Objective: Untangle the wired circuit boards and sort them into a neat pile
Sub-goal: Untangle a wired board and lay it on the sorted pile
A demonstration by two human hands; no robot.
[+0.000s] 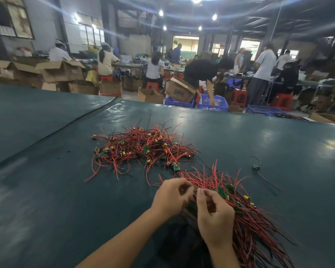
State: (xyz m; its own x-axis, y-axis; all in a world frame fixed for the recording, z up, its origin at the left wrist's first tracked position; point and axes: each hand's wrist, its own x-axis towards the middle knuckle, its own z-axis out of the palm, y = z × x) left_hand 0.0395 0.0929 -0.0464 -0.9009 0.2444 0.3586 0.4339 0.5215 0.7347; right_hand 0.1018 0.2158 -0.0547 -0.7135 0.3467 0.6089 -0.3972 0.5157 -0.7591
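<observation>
A tangled heap of small green circuit boards with red and black wires [141,149] lies on the dark green table [46,190], beyond my hands. Nearer me, to the right, a straighter bundle of wired boards [246,215] fans out with its wires running toward the lower right. My left hand [172,198] and my right hand [213,215] meet at the near left end of this bundle. Both have curled fingers that pinch red wires between fingertips and thumb. What lies under my palms is hidden.
A single loose board with wires [256,167] lies apart on the right. A dark seam [66,126] crosses the table cover at left. Beyond the far edge are blue crates [213,103], cardboard boxes [180,89], red stools and several seated or standing workers.
</observation>
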